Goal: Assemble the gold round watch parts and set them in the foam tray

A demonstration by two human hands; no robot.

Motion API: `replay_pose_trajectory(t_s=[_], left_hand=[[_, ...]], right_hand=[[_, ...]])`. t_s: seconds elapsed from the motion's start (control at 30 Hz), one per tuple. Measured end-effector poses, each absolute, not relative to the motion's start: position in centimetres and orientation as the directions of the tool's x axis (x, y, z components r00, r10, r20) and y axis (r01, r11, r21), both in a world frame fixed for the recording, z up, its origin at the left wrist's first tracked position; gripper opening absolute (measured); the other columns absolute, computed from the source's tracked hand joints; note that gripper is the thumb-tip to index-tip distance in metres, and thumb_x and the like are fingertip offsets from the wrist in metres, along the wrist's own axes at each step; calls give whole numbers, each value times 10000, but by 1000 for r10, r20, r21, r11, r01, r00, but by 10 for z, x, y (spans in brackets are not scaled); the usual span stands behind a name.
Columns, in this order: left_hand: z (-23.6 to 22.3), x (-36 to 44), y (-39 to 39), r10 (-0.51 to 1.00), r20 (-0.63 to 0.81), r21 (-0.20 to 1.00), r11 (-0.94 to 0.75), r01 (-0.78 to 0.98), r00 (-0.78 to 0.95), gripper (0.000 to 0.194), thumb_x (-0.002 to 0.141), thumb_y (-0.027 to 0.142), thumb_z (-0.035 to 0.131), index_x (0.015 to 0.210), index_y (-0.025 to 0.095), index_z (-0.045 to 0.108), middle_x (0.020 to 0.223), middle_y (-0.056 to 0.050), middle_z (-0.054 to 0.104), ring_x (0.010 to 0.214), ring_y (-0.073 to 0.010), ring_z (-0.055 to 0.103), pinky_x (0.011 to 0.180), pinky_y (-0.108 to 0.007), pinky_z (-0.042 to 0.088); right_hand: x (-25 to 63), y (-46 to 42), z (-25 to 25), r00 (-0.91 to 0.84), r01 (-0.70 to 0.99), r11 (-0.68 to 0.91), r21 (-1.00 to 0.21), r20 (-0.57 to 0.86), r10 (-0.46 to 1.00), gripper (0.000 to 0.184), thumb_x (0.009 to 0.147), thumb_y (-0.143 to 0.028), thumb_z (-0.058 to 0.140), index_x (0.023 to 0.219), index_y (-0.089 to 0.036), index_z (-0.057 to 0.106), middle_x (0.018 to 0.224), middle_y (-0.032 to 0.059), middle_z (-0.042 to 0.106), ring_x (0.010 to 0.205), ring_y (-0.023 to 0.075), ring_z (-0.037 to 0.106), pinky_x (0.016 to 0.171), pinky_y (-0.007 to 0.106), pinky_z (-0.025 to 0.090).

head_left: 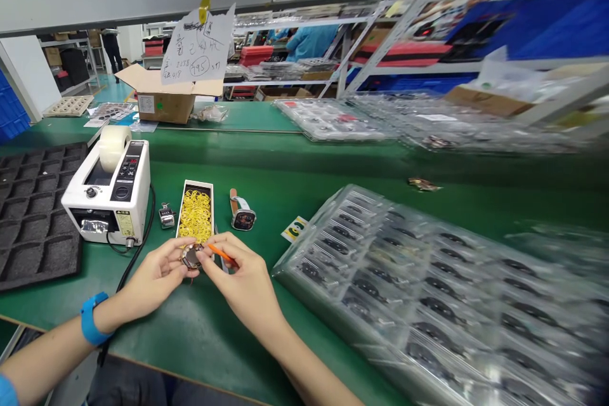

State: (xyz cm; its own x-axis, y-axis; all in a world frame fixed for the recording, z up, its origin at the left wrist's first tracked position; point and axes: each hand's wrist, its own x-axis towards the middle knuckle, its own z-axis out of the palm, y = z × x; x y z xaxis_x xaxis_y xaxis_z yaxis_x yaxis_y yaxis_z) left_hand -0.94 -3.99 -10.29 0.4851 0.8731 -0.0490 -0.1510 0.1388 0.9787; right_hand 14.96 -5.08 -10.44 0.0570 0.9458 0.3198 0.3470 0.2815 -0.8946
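My left hand point(155, 276) and my right hand point(242, 279) meet over the green table, both pinching a small round watch body point(191, 256). My right hand also grips a thin orange stick point(219, 254) between its fingers. A blue band point(90, 320) is on my left wrist. Just behind the hands stands a narrow white box of yellow rubber bands point(195, 216). A finished watch with a brown strap point(241, 210) lies to the right of that box.
A white tape dispenser point(110, 193) and a small metal counter point(167, 216) stand at the left, beside a black foam tray point(33, 216). Clear plastic trays of watch parts point(428, 292) fill the right. A cardboard box point(164, 98) and more trays sit farther back.
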Motion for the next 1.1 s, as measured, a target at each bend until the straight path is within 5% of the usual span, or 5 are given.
replay_pose_trajectory(t_s=[0.3,0.53,0.8,0.97,1.1], left_hand=[[-105,1,-39,922,-89,976,157,-154,376,380,731,327,727,1041,168,573,892,-67,719,820,-177,676,797,-302,527],[-108,1,-37,960,-54,974,111,-198,274,427,691,456,747,942,151,585,700,-24,685,659,-158,665,695,-292,545],[-107,-1,-37,948,-52,991,86,-98,313,279,773,400,661,905,165,589,795,-29,661,745,-159,635,740,-301,524],[-103,-8,-32,956,153,955,-208,210,252,88,759,207,602,751,156,674,745,-15,577,716,-145,537,664,-256,431],[-99,-8,-30,987,48,991,-66,113,154,82,663,165,635,638,158,557,614,26,556,590,-105,477,581,-222,373]], right_hand=[[142,-53,-110,87,464,310,-830,391,916,154,813,-223,543,670,-206,596,777,30,618,671,155,582,590,256,464],[140,-55,-118,39,660,430,-617,599,800,46,834,-209,544,814,-201,585,853,62,631,788,193,620,636,277,473],[141,-46,-118,-83,544,415,-730,445,892,154,865,-198,502,712,-210,491,711,-2,543,590,136,513,520,235,437],[141,-51,-117,-114,697,576,-428,726,678,57,872,-136,504,868,-187,529,821,49,616,752,165,597,614,244,476],[142,-61,-118,-192,795,606,-28,936,295,171,834,-117,608,994,-151,561,798,67,636,665,152,553,587,247,440]])
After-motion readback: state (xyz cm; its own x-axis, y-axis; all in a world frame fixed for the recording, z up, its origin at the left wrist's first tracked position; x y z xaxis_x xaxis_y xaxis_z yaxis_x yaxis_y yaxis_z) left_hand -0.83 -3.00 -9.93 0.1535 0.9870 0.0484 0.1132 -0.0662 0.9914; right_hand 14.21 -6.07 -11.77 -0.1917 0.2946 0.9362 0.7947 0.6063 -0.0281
